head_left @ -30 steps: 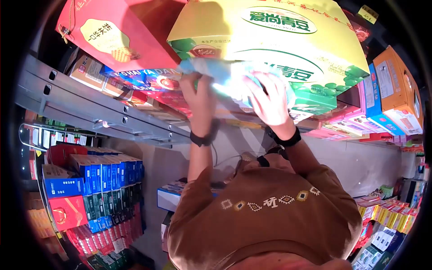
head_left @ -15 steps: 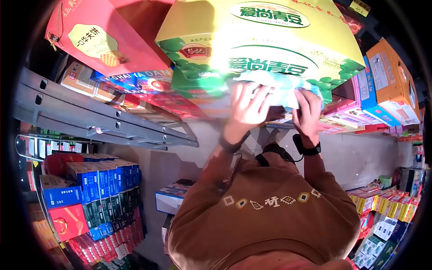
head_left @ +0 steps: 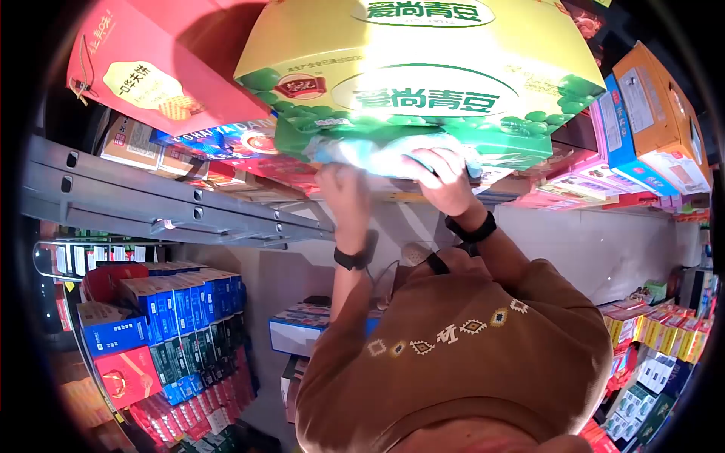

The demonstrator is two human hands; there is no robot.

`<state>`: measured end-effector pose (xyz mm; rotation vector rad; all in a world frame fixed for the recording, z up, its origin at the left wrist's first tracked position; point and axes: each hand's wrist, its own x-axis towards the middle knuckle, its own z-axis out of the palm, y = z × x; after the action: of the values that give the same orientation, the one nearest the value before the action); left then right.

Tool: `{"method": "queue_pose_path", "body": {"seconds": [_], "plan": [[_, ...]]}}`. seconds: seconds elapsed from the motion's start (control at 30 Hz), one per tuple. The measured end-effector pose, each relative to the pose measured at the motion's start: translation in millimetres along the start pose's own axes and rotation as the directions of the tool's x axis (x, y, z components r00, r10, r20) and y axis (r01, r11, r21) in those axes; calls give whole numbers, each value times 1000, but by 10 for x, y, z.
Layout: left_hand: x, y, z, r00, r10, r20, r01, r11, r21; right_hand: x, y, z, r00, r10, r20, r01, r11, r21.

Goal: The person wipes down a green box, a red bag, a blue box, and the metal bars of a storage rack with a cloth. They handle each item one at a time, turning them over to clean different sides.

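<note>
A crumpled pale blue and white sheet, cloth or plastic (head_left: 377, 155), lies stretched along the lower green edge of a large yellow and green box (head_left: 302, 41). My left hand (head_left: 343, 189) is blurred, its fingers closed at the sheet's left end. Farther right, my right hand (head_left: 444, 177) has its fingers bent around the sheet, against the box's lower front. Glare whitens part of the box and sheet.
A red gift box (head_left: 140, 68) stands left of the yellow one. A grey metal ladder (head_left: 174, 200) spans the left side. Orange box (head_left: 657, 113) at right. Stacked blue boxes (head_left: 181, 302) stand lower left, cartons (head_left: 657, 332) lower right.
Both hands have moved left, the left one farther, so they are wider apart. The sheet has shifted left and is more spread out. The view has shifted slightly.
</note>
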<state>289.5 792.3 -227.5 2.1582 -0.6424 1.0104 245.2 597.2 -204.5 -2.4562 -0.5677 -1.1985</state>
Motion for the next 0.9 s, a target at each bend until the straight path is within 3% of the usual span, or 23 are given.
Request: {"method": "queue_pose_path", "body": {"seconds": [0.2,0.23,0.33,0.37,0.5,0.53,0.6,0.63,0.73,0.9], "plan": [[-143,338,261,999,27,40,-26,1000,-11,-263,302,-175,996,-88,-9,87,995,-42],[-138,434,347,996,92,-6,-92,993,-71,-324,365,-275,994,-95,-46,89,987,-131],[-132,733,559,990,138,-28,-140,986,-86,-427,582,-644,992,-61,-115,40,984,-176],[-177,766,628,977,210,27,-211,977,16,-476,652,-733,990,-75,-123,52,982,-182],[-175,1152,880,996,85,-19,-87,983,-164,-745,892,-1001,991,-66,-115,42,979,-200],[-250,1176,976,991,134,-12,-134,978,-159,-853,958,-1031,991,-59,-116,34,978,-208],[-315,1256,1128,973,231,1,-228,962,-148,-1005,1050,-1060,990,-35,-136,14,988,-152],[-297,1392,1170,978,195,-68,-204,965,-166,-1044,1082,-1080,986,-33,-162,10,990,-137],[-375,1631,1280,992,94,-84,-105,985,-135,-1234,1174,-1043,979,18,-201,-34,997,-76],[-396,1910,1367,991,90,-95,-101,988,-118,-1250,1398,-1106,973,52,-224,-25,992,121]]}}
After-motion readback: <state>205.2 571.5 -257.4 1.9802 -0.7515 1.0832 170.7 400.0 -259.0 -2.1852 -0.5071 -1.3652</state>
